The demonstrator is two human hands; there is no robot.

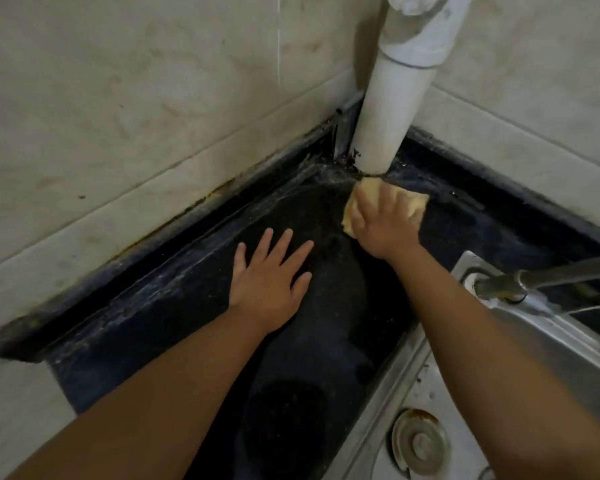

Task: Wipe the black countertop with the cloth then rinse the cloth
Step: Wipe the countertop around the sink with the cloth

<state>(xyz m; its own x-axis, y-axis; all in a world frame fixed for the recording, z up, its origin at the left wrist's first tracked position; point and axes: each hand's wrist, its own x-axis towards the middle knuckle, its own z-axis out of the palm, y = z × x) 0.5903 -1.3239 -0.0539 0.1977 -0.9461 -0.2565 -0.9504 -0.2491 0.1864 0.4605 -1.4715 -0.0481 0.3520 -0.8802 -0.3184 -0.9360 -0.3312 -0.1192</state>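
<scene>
- Yellow cloth (414, 204) is pressed by right hand (385, 223), fingers spread flat, at worktop (174, 306) back corner beside white pipe (392, 109).
- Left hand (269, 275) is laid flat mid-worktop, fingers straight.

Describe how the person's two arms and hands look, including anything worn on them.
Both forearms are bare, with no sleeves in view. The left hand and the right hand wear no gloves. No rings, watch or bracelet show on either wrist or on the fingers that can be seen. Fingernails look short and unpainted, though the picture is somewhat blurred.
</scene>
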